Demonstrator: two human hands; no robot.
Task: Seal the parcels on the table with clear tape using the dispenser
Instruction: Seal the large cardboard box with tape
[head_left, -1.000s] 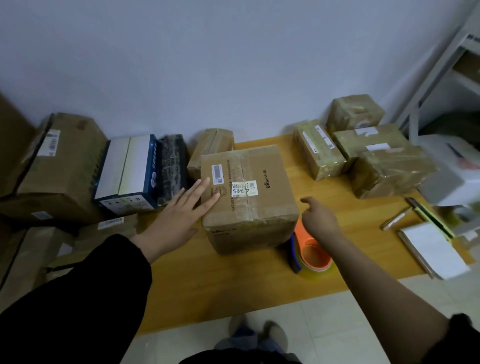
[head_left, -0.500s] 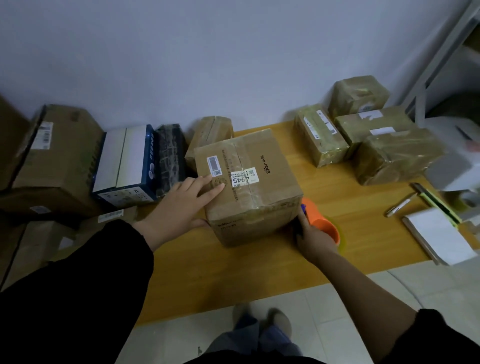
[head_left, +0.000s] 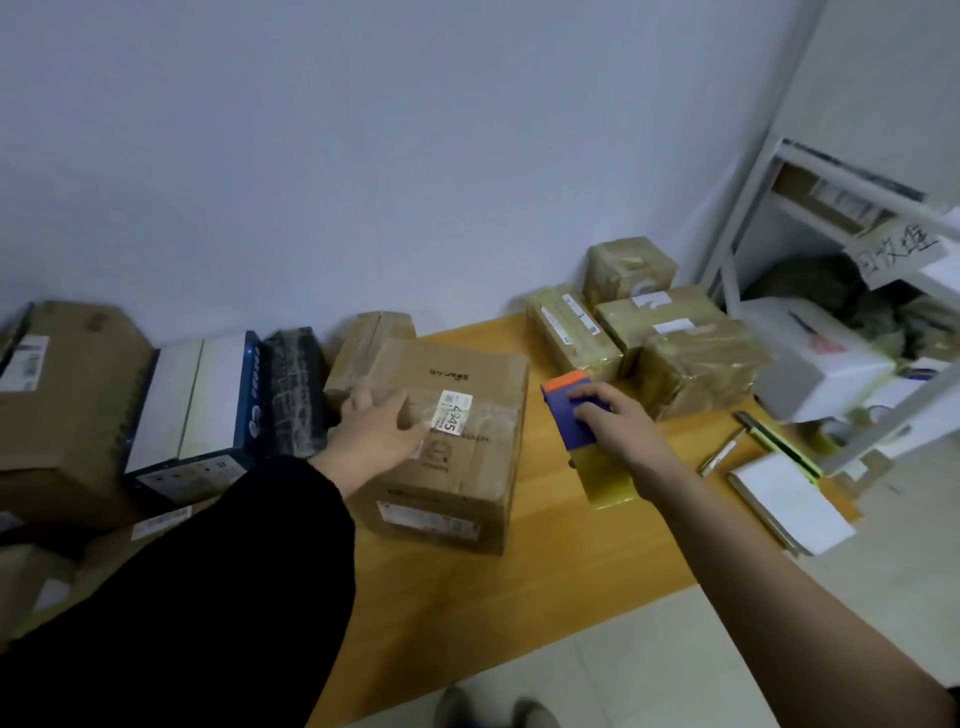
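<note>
A brown cardboard parcel (head_left: 467, 462) with a white "4945" label sits in the middle of the wooden table (head_left: 545, 587). My left hand (head_left: 376, 434) lies flat on its top left part, fingers spread. My right hand (head_left: 615, 431) grips the blue and orange tape dispenser (head_left: 569, 413), held in the air just right of the parcel. A yellowish roll of clear tape (head_left: 608, 475) hangs under that hand. Several tape-wrapped parcels (head_left: 680, 353) are stacked at the table's far right.
Boxes crowd the left: a large brown carton (head_left: 62, 400), a blue and white box (head_left: 197, 405), a small brown parcel (head_left: 363, 343). A notepad (head_left: 789, 501) and pens (head_left: 722, 457) lie at the right. A white shelf rack (head_left: 852, 291) stands beyond the table's right end.
My right hand took the tape dispenser off the table and lifted it beside the parcel. The parcel has been turned under my left hand, so its label sits at a new angle.
</note>
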